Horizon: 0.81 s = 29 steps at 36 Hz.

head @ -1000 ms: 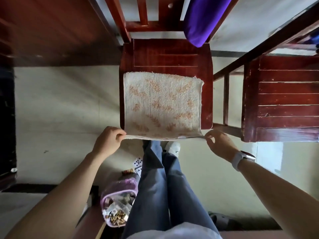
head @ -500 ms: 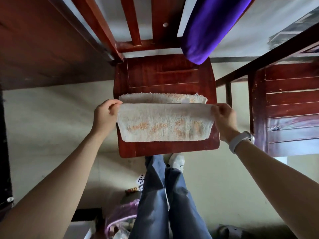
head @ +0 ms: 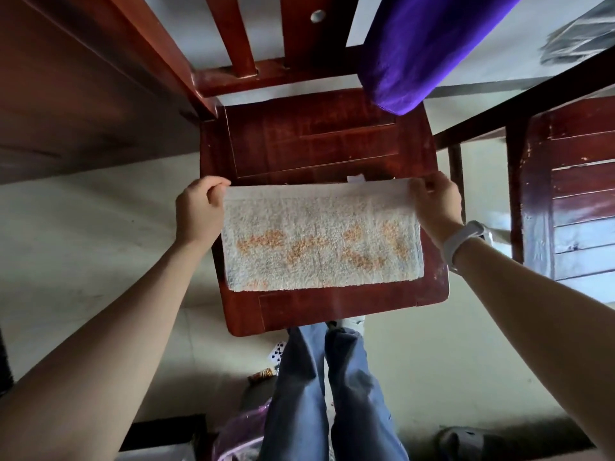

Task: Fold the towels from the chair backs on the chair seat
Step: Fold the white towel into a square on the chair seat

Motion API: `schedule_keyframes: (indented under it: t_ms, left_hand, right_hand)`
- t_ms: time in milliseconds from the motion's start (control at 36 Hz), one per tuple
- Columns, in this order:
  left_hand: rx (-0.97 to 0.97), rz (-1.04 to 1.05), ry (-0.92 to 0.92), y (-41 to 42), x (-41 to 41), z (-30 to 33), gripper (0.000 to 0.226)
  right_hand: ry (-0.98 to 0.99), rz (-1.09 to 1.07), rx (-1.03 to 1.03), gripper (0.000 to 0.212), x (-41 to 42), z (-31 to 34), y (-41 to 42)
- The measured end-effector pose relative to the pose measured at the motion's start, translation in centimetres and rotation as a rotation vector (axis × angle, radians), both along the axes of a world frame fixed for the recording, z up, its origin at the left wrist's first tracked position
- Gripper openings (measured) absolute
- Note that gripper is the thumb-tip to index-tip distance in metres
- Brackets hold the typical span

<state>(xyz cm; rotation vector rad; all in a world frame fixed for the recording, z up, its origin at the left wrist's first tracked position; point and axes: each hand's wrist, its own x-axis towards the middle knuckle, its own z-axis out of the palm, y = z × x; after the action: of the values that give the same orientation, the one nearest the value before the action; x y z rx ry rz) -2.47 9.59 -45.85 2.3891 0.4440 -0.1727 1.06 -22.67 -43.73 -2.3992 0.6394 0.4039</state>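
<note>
A white towel with orange marks (head: 319, 237) lies folded in half on the red wooden chair seat (head: 332, 307). My left hand (head: 198, 211) pinches its far left corner, and my right hand (head: 436, 204) pinches its far right corner. Both corners sit at the towel's far edge, across the middle of the seat. A purple towel (head: 429, 44) hangs over the chair back (head: 239, 38) at the upper right, apart from both hands.
A second red wooden chair (head: 572, 194) stands close on the right. A dark wooden table edge (head: 66, 94) runs along the upper left. My legs (head: 332, 394) stand in front of the seat, with a pink bag (head: 239, 437), a playing card (head: 278, 351) and a shoe (head: 466, 444) on the floor.
Both hands carried the towel's near edge up and over to its far edge, folding it in half. The towel now lies flat on the seat.
</note>
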Motion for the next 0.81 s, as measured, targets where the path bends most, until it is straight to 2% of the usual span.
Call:
schedule_keyframes:
  t_ms: [139,194,250,333,389,444,500,611,722,806]
  left_hand:
    - [0.052,0.056,0.051,-0.1,-0.1,-0.5,0.020]
    - [0.075,0.102,0.056,-0.2,0.0,-0.2,0.025]
    - [0.187,0.083,0.017,-0.4,-0.3,0.2,0.031]
    - [0.368,-0.066,-0.084,-1.7,-1.5,1.3,0.034]
    - [0.395,-0.242,-0.118,-3.1,-2.5,1.4,0.038]
    - [0.372,-0.419,-0.069,-4.8,-3.4,0.8,0.042]
    - [0.364,-0.540,0.017,-6.1,-3.9,-0.2,0.047]
    - [0.408,-0.523,0.134,-6.2,-3.9,-2.3,0.052]
    - [0.462,-0.504,0.111,-5.1,-4.0,-3.5,0.054]
    - [0.463,-0.489,0.101,-4.9,-4.1,-3.5,0.054]
  right_hand:
    - [0.039,-0.023,-0.012,0.027,0.1,-0.5,0.0]
    - [-0.027,-0.027,-0.029,0.031,0.0,-0.6,0.1]
    - [-0.145,0.067,-0.119,0.034,-0.6,-0.2,0.4]
    - [-0.268,0.350,-0.224,0.039,-2.4,0.8,1.9]
    - [-0.261,0.631,-0.254,0.044,-3.8,0.6,3.3]
    - [-0.186,0.888,-0.284,0.050,-5.0,-0.4,4.5]
    - [-0.119,1.015,-0.310,0.051,-5.6,-1.7,5.4]
    - [-0.067,0.971,-0.326,0.048,-5.1,-3.7,5.3]
    - [-0.065,0.948,-0.362,0.050,-4.1,-4.8,3.7]
    - [-0.073,0.798,-0.357,0.051,-3.3,-4.9,2.0]
